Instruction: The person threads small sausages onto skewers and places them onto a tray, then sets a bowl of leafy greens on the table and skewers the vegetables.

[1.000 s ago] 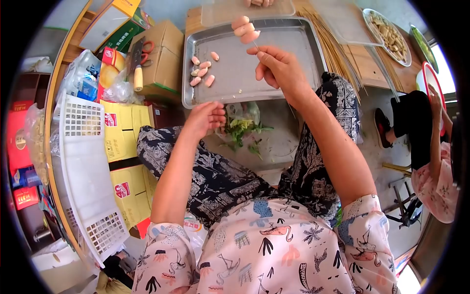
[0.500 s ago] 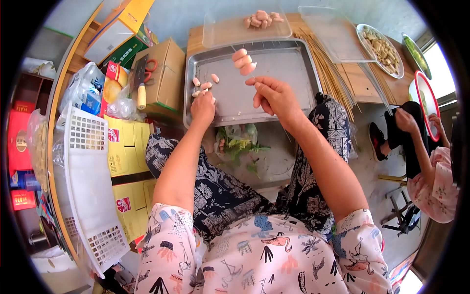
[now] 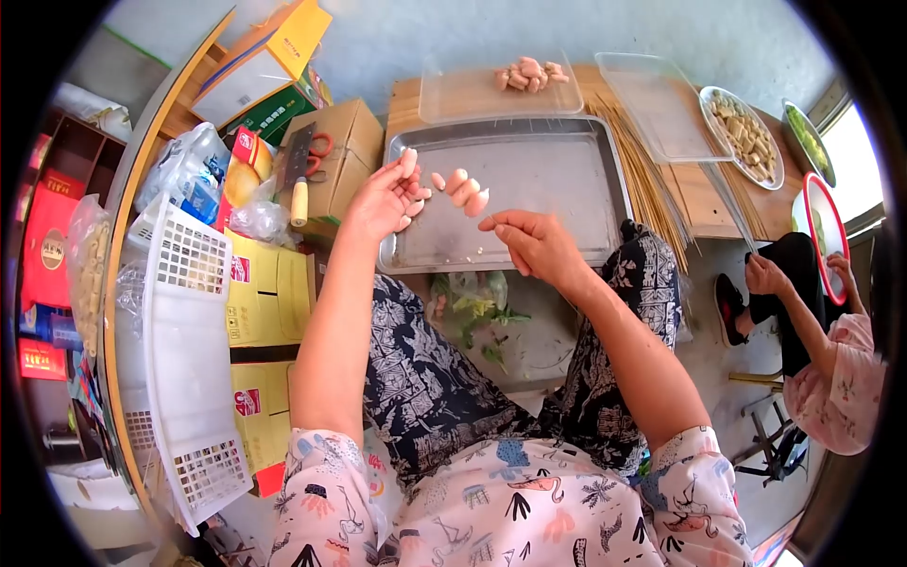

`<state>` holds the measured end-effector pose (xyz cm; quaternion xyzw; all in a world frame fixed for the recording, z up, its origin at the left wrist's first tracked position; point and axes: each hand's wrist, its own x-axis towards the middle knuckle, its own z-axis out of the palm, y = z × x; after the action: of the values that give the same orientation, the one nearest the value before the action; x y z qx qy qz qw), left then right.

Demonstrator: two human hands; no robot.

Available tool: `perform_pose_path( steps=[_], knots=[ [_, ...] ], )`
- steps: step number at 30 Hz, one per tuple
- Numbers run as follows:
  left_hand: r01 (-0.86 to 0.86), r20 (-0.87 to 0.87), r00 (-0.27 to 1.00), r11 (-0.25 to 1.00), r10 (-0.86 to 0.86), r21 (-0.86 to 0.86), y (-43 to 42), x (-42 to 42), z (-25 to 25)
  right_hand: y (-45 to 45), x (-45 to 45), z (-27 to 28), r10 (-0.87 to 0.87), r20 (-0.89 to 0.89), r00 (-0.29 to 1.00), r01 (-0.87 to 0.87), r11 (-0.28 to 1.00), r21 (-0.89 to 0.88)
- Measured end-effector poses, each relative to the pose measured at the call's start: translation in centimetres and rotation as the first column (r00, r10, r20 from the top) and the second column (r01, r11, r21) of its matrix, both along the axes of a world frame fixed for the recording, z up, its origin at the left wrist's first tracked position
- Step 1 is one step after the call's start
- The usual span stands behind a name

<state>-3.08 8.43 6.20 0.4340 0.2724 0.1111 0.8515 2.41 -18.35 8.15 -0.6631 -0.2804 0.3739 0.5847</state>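
My right hand point(image 3: 539, 248) is closed in a pinch on a thin skewer, mostly too fine to see. Threaded on it are several plump pink sausage pieces point(image 3: 465, 192), pale at one end, held over the metal tray point(image 3: 529, 227). To the left, my left hand point(image 3: 380, 200) pinches a small pink sausage piece point(image 3: 408, 161) between thumb and fingers, raised above the tray's left side. Loose sausage pieces lie close by its fingers, one of them a small piece point(image 3: 437, 180) to the right; others are partly hidden by the hand.
Behind the tray stands a clear plastic container point(image 3: 453, 94) with more sausages point(image 3: 531, 75). Bamboo skewers point(image 3: 652, 180) and an oval plate point(image 3: 710, 104) of food lie right. A cleaver point(image 3: 298, 151) rests against a cardboard box point(image 3: 354, 137). Another person's hand point(image 3: 765, 276) is at far right.
My left hand has lifted from the loose pieces with one sausage piece in its fingers. My right hand and the loaded skewer are lower in view; the whole view has shifted slightly.
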Motion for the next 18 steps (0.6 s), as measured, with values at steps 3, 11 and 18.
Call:
perform_pose_path(
  steps=[3, 11, 18],
  knots=[
    [0.015, 0.032, 0.999, 0.998, -0.013, -0.054, 0.1, 0.0, -0.2, 0.2, -0.3, -0.4, 0.034, 0.013, 0.999, -0.034, 0.999, -0.021],
    [-0.029, 0.095, 0.995, 0.999, 0.033, -0.044, -0.7, 0.8, 0.3, 0.6, -0.5, -0.3, 0.026, 0.017, 1.000, -0.026, 1.000, -0.015],
    [0.007, 0.135, 0.991, 1.000, -0.009, 0.017, -1.3, 1.1, 0.3, 0.9, -0.6, -0.7, -0.010, -0.013, 1.000, 0.011, 1.000, 0.009]
  ],
)
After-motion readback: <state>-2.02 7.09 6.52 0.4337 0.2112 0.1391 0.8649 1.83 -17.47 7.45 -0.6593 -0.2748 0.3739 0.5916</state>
